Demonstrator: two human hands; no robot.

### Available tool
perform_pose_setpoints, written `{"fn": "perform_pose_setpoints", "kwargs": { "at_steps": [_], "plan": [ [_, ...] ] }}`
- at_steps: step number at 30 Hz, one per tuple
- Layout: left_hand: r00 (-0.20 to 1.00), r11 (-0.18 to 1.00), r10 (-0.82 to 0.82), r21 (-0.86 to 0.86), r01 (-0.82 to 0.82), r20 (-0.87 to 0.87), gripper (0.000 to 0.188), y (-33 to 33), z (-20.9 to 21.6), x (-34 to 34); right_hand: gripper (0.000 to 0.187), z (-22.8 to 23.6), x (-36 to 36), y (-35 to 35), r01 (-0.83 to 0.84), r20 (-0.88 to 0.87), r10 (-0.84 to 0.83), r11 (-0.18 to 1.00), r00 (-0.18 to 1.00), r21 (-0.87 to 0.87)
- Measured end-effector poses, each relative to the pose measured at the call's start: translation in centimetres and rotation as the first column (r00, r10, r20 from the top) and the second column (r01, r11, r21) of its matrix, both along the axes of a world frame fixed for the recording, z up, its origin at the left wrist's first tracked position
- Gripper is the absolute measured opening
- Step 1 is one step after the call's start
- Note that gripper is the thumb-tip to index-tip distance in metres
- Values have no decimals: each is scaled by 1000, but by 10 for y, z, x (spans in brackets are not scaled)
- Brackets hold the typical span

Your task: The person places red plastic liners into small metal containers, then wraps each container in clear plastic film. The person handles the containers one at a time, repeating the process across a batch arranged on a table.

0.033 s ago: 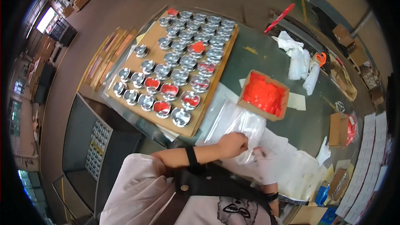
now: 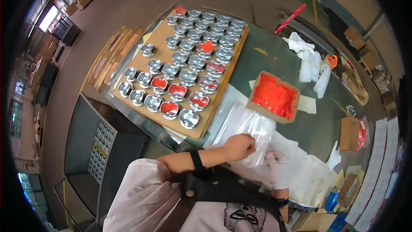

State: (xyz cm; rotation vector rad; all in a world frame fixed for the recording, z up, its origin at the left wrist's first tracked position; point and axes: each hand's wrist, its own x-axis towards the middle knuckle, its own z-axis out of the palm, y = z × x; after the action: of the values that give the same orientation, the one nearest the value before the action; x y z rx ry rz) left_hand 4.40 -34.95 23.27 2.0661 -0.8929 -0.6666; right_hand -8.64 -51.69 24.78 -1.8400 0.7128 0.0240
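Head view showed me clear, flat plastic bags (image 2: 254,124) just below and right of centre, under the curled left hand (image 2: 239,147); the right hand (image 2: 278,167) bent its fingers just beside them. I couldn't tell whether either gripped plastic. Round silver metal parts (image 2: 188,77) stood on a brown cardboard sheet (image 2: 161,37), upper centre-left.

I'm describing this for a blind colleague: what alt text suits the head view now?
A person's left hand and right hand are close together over clear plastic on a green worktable. Ahead to the left, rows of piston-like metal parts, some topped with red, stand on a brown board; beyond the hands is an open cardboard box of red pieces.
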Motion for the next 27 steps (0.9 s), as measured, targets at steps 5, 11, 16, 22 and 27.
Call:
{"fn": "perform_pose_setpoints", "kwargs": {
  "at_steps": [5, 11, 16, 22, 27],
  "plan": [
    [679, 957, -15, -208, -204, -734, 37, 38, 22, -9, 11, 25, 15, 43, -15, 170, 5, 998, 985, 57],
    [642, 858, 162, -214, -467, -749, 29, 125, 29, 10, 14, 25, 43, 84, -53, 236, -134, 762, 962, 646],
    [402, 466, 495, -155, -871, -770, 27, 287, 101, 23, 17, 49, 124, 130, -347, 362, 350, 935, 864, -74],
    [502, 364, 768, -373, -853, -397, 21, 380, 133, 6, 19, -2, 228, 201, -564, -366, 547, 249, 752, -787],
    [552, 439, 824, -468, -767, -132, 23, 372, 128, 27, 27, 15, 251, 207, -702, -485, 629, 139, 608, -699]
  ]
}}
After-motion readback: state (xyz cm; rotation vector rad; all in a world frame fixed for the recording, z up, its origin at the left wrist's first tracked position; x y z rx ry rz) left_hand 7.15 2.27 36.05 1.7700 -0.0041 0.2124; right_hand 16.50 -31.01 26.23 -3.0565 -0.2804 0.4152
